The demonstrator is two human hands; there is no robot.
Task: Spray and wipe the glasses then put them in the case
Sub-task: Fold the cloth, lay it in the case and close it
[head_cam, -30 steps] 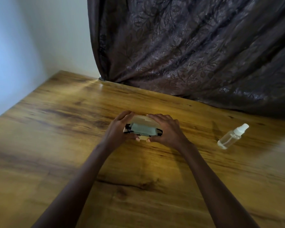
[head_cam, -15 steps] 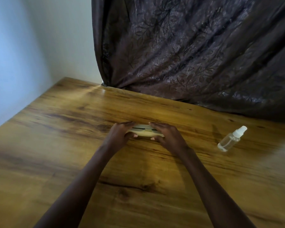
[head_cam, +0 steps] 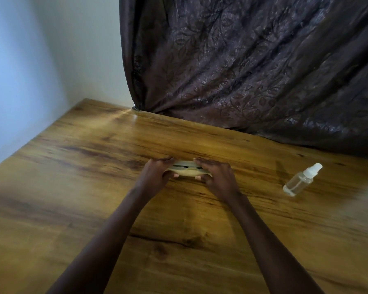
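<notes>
A cream glasses case (head_cam: 186, 172) lies on the wooden table (head_cam: 94, 166), its lid almost down. Through the narrow gap a dark sliver of the glasses (head_cam: 180, 166) shows; the rest is hidden inside. My left hand (head_cam: 157, 174) grips the case's left end, fingers over the lid and thumb below. My right hand (head_cam: 216, 177) grips the right end the same way. A clear spray bottle (head_cam: 300, 181) with a white nozzle lies on its side, far to the right of my right hand.
A dark patterned curtain (head_cam: 253, 71) hangs down to the table's far edge. A pale wall (head_cam: 40, 60) runs along the left side and the back left corner. Bare wood lies around the case.
The case lid has come down from wide open to nearly closed, hiding the pale cloth and most of the glasses. Both hands stayed on the case's ends.
</notes>
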